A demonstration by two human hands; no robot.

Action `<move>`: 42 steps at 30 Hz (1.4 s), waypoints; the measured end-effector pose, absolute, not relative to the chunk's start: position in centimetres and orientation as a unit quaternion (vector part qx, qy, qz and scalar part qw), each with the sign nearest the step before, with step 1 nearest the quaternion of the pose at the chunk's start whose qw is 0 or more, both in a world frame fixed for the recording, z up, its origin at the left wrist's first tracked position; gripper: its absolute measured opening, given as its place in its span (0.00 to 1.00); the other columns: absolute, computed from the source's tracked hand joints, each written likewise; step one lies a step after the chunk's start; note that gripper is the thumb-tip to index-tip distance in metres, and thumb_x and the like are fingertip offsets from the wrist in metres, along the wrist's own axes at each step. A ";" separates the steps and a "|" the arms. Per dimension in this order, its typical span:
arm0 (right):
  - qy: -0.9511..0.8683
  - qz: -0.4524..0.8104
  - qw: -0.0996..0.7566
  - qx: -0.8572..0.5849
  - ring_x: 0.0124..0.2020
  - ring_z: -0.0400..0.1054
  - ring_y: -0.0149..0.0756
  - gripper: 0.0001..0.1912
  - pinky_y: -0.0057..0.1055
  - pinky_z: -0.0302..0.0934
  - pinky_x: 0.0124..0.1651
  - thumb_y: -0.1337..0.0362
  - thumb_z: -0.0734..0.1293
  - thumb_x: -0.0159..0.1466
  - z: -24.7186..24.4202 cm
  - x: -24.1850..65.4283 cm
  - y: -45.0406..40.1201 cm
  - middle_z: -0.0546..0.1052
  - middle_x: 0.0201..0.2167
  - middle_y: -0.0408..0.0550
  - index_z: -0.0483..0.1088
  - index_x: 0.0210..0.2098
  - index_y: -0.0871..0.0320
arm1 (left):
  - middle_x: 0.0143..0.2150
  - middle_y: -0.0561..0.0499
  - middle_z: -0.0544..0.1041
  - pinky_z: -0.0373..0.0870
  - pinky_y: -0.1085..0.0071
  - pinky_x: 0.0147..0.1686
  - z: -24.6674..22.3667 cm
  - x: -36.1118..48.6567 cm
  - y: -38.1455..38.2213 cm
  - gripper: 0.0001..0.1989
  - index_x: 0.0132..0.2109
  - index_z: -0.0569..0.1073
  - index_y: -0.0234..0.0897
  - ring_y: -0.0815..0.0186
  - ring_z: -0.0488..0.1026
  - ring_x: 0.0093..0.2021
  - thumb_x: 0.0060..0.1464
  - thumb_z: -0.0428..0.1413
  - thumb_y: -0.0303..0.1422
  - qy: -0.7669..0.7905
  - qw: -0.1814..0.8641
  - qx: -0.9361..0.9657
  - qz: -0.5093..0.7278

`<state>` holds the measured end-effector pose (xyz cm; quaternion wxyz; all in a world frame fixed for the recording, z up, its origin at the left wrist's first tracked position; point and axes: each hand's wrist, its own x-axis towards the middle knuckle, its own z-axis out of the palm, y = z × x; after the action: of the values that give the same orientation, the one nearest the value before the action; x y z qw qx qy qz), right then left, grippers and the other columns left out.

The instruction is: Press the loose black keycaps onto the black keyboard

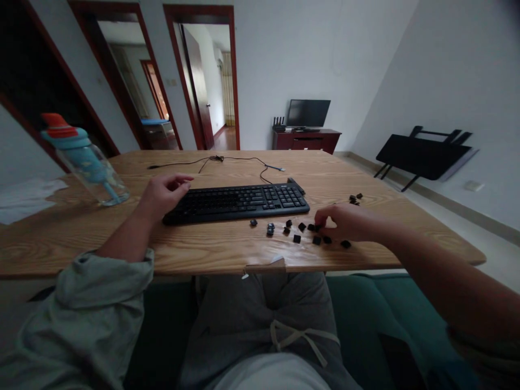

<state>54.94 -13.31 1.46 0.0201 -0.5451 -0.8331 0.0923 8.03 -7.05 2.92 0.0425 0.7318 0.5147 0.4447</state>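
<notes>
Our L hand [164,194] curls at 9 o'clock of the kbd [244,199], R hand [351,221] at 4, fingertips among loose keycaps [297,239]; can't tell if either's gripping. Sweeping fingers could knock pcs off the table [219,246] at 6 o'clock.

Black keyboard [239,202] flat on wooden table; loose black keycaps [297,239] scattered nearby.

a home, by the look of it: a television [309,114] on a low red cabinet [306,142], wooden doorways [233,81] opening onto other rooms, a curtain [228,89] in one, a green sofa [377,303] drawn up to the wood-grain table [219,244].
</notes>
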 end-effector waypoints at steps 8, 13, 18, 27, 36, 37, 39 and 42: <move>-0.827 0.119 0.350 -0.424 0.20 0.58 0.28 0.08 0.26 0.51 0.23 0.59 0.67 0.62 0.6 43.5 -19.9 0.66 0.20 0.39 0.69 0.37 0.56 | 0.32 0.50 0.77 0.66 0.74 0.27 -0.1 19.1 -21.5 0.10 0.45 0.78 0.38 0.71 0.70 0.27 0.57 0.59 0.35 0.364 0.169 0.763 0.506; -0.795 0.066 0.510 -0.322 0.25 0.62 0.29 0.05 0.27 0.56 0.28 0.69 0.66 0.61 -3.5 35.9 -22.9 0.73 0.29 0.44 0.65 0.36 0.55 | 0.38 0.46 0.79 0.71 0.67 0.31 -4.7 21.1 -24.1 0.10 0.39 0.77 0.44 0.64 0.75 0.35 0.55 0.61 0.44 0.399 0.306 0.603 0.620; -0.784 0.077 0.521 -0.329 0.27 0.64 0.31 0.08 0.28 0.56 0.27 0.70 0.66 0.59 -5.1 34.2 -21.9 0.72 0.31 0.45 0.63 0.37 0.54 | 0.36 0.47 0.78 0.71 0.65 0.30 -6.2 19.9 -24.2 0.13 0.42 0.77 0.48 0.63 0.73 0.32 0.51 0.64 0.44 0.418 0.305 0.573 0.636; -0.798 0.115 0.497 -0.322 0.22 0.58 0.28 0.07 0.27 0.52 0.25 0.66 0.68 0.61 -5.6 34.3 -21.1 0.70 0.29 0.42 0.66 0.38 0.56 | 0.42 0.47 0.78 0.70 0.64 0.36 -4.6 16.8 -22.9 0.10 0.42 0.75 0.45 0.63 0.72 0.34 0.54 0.62 0.42 0.480 0.151 0.655 0.564; -0.826 0.152 0.453 -0.301 0.24 0.62 0.29 0.03 0.28 0.54 0.27 0.67 0.64 0.64 -5.5 35.4 -21.4 0.69 0.26 0.43 0.68 0.39 0.57 | 0.40 0.43 0.80 0.65 0.62 0.45 0.4 2.3 -11.5 0.14 0.40 0.80 0.38 0.56 0.73 0.42 0.57 0.57 0.42 0.567 -0.080 0.796 0.195; -0.833 0.146 0.450 -0.288 0.26 0.64 0.30 0.03 0.28 0.55 0.28 0.68 0.64 0.64 -5.5 35.3 -21.4 0.71 0.28 0.44 0.68 0.39 0.57 | 0.40 0.43 0.80 0.65 0.63 0.44 0.2 1.7 -11.1 0.15 0.41 0.81 0.38 0.56 0.73 0.41 0.58 0.56 0.43 0.561 -0.078 0.805 0.178; -0.842 0.138 0.446 -0.270 0.29 0.66 0.31 0.04 0.28 0.57 0.30 0.69 0.64 0.64 -5.5 35.2 -21.5 0.72 0.30 0.46 0.68 0.39 0.56 | 0.41 0.43 0.80 0.64 0.63 0.44 0.0 1.2 -11.1 0.16 0.42 0.81 0.38 0.56 0.74 0.41 0.59 0.54 0.44 0.549 -0.067 0.816 0.169; -0.847 0.136 0.445 -0.257 0.30 0.68 0.32 0.06 0.29 0.59 0.32 0.70 0.63 0.64 -5.3 35.1 -21.5 0.73 0.31 0.46 0.68 0.40 0.56 | 0.43 0.44 0.81 0.64 0.64 0.44 -0.2 0.9 -11.9 0.15 0.44 0.82 0.39 0.57 0.74 0.43 0.58 0.55 0.42 0.537 -0.024 0.823 0.183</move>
<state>35.13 -21.48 -5.35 0.4451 -0.2570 -0.8469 0.1360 0.92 -11.89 -0.16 -0.0239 0.8229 0.5373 0.1830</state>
